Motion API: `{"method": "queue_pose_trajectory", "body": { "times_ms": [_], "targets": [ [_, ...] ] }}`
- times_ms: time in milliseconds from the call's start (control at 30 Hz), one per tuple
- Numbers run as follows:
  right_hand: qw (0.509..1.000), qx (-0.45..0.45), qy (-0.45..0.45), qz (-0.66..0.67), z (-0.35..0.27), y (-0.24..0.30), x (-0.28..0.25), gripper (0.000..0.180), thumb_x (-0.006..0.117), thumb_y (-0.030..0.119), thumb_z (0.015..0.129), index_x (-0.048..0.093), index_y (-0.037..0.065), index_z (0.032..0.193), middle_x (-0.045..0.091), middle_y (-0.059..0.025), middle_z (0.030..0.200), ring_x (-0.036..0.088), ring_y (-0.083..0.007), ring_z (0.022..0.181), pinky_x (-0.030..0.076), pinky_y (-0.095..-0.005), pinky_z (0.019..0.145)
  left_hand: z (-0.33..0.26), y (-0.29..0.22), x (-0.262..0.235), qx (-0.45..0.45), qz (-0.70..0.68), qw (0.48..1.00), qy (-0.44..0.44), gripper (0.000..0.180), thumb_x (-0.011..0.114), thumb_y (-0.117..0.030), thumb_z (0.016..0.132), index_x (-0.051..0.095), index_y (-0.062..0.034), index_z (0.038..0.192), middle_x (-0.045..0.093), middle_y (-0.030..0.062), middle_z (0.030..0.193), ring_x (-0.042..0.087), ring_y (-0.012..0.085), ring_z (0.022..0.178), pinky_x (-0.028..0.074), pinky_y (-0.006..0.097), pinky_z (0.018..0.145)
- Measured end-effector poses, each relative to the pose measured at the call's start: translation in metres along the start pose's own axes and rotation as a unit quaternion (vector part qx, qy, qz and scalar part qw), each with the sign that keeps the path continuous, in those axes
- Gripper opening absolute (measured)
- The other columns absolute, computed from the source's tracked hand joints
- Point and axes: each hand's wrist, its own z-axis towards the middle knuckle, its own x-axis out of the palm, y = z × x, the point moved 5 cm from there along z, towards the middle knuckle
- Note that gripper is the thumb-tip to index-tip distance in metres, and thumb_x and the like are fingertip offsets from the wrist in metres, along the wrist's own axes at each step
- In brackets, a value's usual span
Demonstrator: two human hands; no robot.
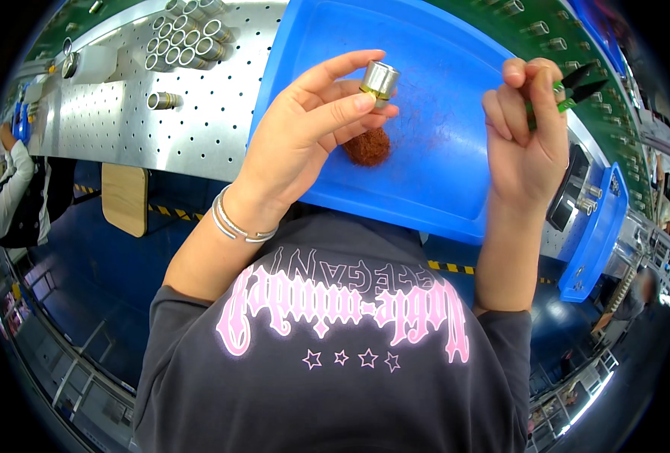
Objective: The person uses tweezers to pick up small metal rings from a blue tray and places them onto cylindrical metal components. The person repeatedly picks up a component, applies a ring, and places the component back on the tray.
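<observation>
Head view: left hand (301, 124) pinches a silver cylinder (381, 78), right hand (529, 147) curls round green-handled snips (585, 92)

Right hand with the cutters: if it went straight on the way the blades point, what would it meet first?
Probably the green surface with small metal cylinders, beyond the blades; the right hand looks raised, but depth is unclear, so it may pass above them.

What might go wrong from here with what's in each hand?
The silver metal cylinder with a yellowish ring, held in the left hand, might slip into the blue plastic tray. The right hand holds green-handled, black-bladed snips with blades apart, which could nick skin.
</observation>
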Motion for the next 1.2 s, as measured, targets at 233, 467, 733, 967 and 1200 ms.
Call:
{"method": "queue_pose_trajectory", "body": {
  "times_ms": [233, 467, 733, 967, 1200],
  "targets": [
    [0.987, -0.028, 0.137, -0.077, 0.002, 0.01, 0.026, 0.018, 0.04, 0.013, 0.096, 0.054, 0.003, 0.101, 0.059, -0.0119, 0.09, 0.019, -0.0005, 0.042, 0.022, -0.0159, 0.044, 0.001, 0.0, -0.001, 0.003, -0.025, 1.0, -0.003, 0.046, 0.056, -0.012, 0.086, 0.042, -0.0032, 0.129, 0.058, 0.0168, 0.11, 0.06, 0.02, 0.098, 0.048, 0.027, 0.086],
    [0.984, -0.023, 0.155, -0.087, 0.005, 0.013, 0.038, 0.016, 0.043, 0.014, 0.095, 0.054, 0.004, 0.101, 0.061, -0.0141, 0.089, 0.02, 0.0005, 0.041, 0.02, -0.0154, 0.042, 0.002, 0.002, 0.0, 0.011, 0.001, 1.0, -0.008, 0.043, 0.056, -0.009, 0.085, 0.044, -0.0023, 0.126, 0.059, 0.0151, 0.108, 0.06, 0.0216, 0.098, 0.048, 0.029, 0.087],
    [0.984, -0.047, 0.105, -0.136, 0.013, 0.016, 0.049, 0.02, 0.043, 0.014, 0.094, 0.054, 0.001, 0.105, 0.061, -0.0128, 0.086, 0.022, -0.0001, 0.043, 0.021, -0.0159, 0.044, 0.002, 0.003, 0.003, 0.05, 0.106, 0.993, 0.021, 0.041, 0.057, -0.008, 0.085, 0.046, -0.0024, 0.125, 0.06, 0.013, 0.106, 0.06, 0.0213, 0.097, 0.048, 0.031, 0.086],
    [0.942, -0.008, 0.014, -0.335, 0.014, 0.003, 0.037, 0.025, 0.047, 0.016, 0.092, 0.054, 0.0, 0.11, 0.058, -0.0073, 0.082, 0.03, -0.0023, 0.05, 0.024, -0.0172, 0.047, 0.002, 0.0, -0.006, 0.038, 0.007, 0.997, -0.06, 0.042, 0.056, -0.013, 0.087, 0.045, -0.0024, 0.126, 0.059, 0.0124, 0.107, 0.06, 0.0186, 0.098, 0.049, 0.026, 0.086],
    [0.827, -0.003, 0.027, -0.562, -0.014, -0.019, 0.035, 0.018, 0.068, 0.014, 0.077, 0.065, 0.004, 0.092, 0.066, -0.0081, 0.082, 0.064, -0.018, 0.072, 0.048, -0.0251, 0.063, 0.004, -0.001, -0.007, 0.057, -0.012, 0.996, -0.065, 0.043, 0.058, -0.013, 0.086, 0.045, -0.0016, 0.125, 0.059, 0.0118, 0.106, 0.06, 0.0182, 0.095, 0.048, 0.027, 0.085]
  ]
}}
